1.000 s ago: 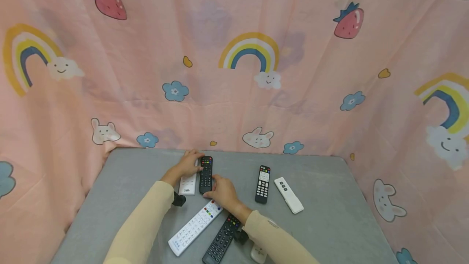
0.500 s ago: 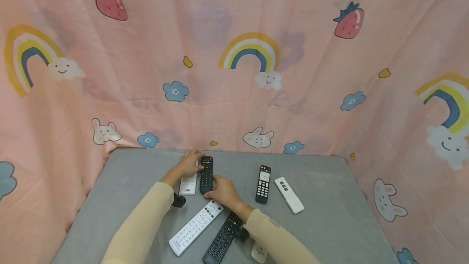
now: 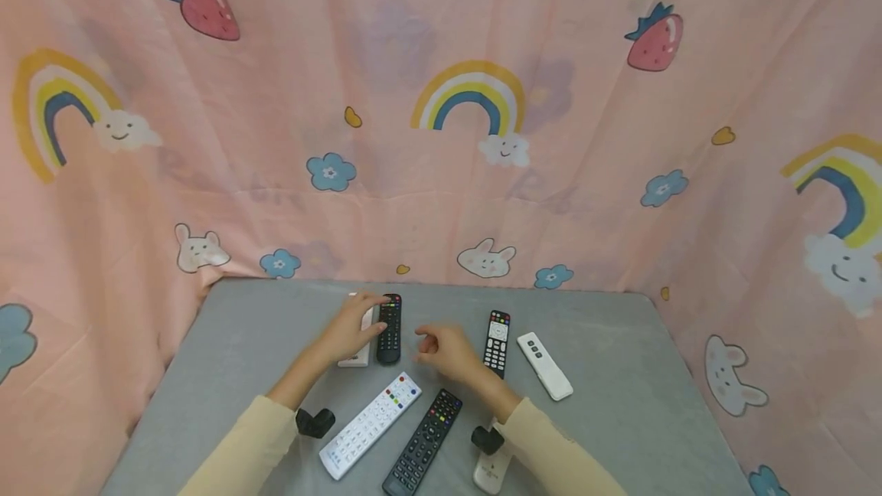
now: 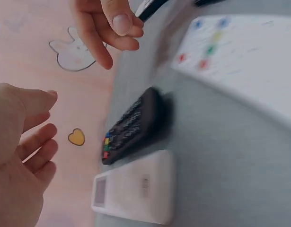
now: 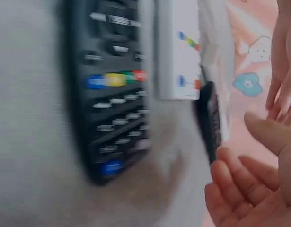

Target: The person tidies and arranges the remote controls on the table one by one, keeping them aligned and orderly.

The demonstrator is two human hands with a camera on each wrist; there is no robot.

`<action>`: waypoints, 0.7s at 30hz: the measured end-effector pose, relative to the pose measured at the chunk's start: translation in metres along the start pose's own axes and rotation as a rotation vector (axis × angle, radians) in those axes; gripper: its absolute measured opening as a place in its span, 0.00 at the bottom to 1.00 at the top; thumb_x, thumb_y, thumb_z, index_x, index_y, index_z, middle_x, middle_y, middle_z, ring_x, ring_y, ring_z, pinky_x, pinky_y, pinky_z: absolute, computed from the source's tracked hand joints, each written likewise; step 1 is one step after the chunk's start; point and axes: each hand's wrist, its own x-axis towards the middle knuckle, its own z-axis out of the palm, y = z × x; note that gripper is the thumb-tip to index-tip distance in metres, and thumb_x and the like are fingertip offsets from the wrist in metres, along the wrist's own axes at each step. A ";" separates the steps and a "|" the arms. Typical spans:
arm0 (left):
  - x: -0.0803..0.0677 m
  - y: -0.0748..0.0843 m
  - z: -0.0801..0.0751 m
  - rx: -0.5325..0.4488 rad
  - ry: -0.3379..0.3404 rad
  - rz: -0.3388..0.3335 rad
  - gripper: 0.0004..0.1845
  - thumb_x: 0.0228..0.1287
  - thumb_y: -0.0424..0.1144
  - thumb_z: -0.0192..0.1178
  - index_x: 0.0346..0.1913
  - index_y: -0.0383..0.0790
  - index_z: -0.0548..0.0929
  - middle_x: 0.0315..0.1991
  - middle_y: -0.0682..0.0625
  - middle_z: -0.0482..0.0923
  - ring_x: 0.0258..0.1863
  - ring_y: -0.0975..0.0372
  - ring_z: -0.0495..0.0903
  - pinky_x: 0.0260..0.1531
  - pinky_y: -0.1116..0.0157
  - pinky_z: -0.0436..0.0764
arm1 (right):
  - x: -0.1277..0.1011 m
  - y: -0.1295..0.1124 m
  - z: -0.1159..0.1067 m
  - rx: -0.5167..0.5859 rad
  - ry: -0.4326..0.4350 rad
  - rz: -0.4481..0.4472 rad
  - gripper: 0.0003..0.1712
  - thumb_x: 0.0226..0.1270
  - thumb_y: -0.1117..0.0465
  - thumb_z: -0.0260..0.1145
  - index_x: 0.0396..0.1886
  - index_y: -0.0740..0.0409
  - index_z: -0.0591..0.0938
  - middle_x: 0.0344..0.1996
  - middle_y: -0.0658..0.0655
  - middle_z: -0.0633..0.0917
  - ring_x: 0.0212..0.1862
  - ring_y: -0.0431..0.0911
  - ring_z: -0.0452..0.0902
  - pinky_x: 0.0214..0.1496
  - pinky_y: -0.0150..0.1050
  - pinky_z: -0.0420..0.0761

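**Two remotes paired at the back, five more lying loose**

I am reading the head view from the near edge outward. Nearest me, a small white remote (image 3: 491,471) is lying partly under the right sleeve, close to the near edge of the grey surface (image 3: 620,404). Just beyond it, a long black remote (image 3: 423,442) and a long white remote (image 3: 370,425) are lying side by side at a slant, close but seemingly not touching.

Mid-surface, the right hand (image 3: 448,350) is hovering with loosely curled fingers, gripping nothing. To its right, a black remote with a white centre pad (image 3: 495,343) is lying near a slim white remote (image 3: 544,365), the two apart.

The left hand (image 3: 353,331) is reaching over a white remote with a display (image 3: 355,358), fingers relaxed; the left wrist view shows them straight and clear of everything, so it is holding nothing. I cannot tell from the head view whether the fingertips are brushing the short black remote (image 3: 389,327) just beside them.

That black remote and the display remote are lying parallel, edge to edge, near the far edge of the surface, as the left wrist view (image 4: 131,127) confirms. Behind them a pink printed curtain (image 3: 441,136) is hanging.

My judgement: the lining-up looks begun, with one pair set and five remotes waiting.
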 end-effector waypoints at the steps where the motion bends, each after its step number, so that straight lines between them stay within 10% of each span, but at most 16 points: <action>1: -0.010 0.000 0.002 -0.010 0.005 0.000 0.25 0.66 0.39 0.64 0.65 0.39 0.76 0.63 0.40 0.74 0.65 0.45 0.71 0.63 0.43 0.72 | -0.005 0.003 0.001 0.003 -0.017 -0.011 0.26 0.59 0.61 0.73 0.57 0.64 0.81 0.34 0.53 0.87 0.33 0.38 0.77 0.36 0.28 0.77; 13: -0.121 -0.005 0.019 -0.086 0.052 -0.147 0.25 0.54 0.35 0.72 0.57 0.45 0.81 0.46 0.53 0.81 0.46 0.60 0.82 0.48 0.66 0.83 | -0.030 0.014 0.017 0.106 -0.150 -0.029 0.30 0.55 0.64 0.74 0.60 0.64 0.79 0.40 0.57 0.87 0.41 0.46 0.81 0.46 0.31 0.81; 21: -0.171 -0.014 0.022 -0.172 0.041 -0.058 0.28 0.50 0.43 0.76 0.55 0.41 0.82 0.44 0.51 0.82 0.40 0.67 0.78 0.38 0.71 0.80 | -0.031 0.012 0.024 0.105 -0.188 0.024 0.31 0.52 0.63 0.77 0.58 0.60 0.81 0.39 0.53 0.85 0.40 0.42 0.77 0.46 0.31 0.79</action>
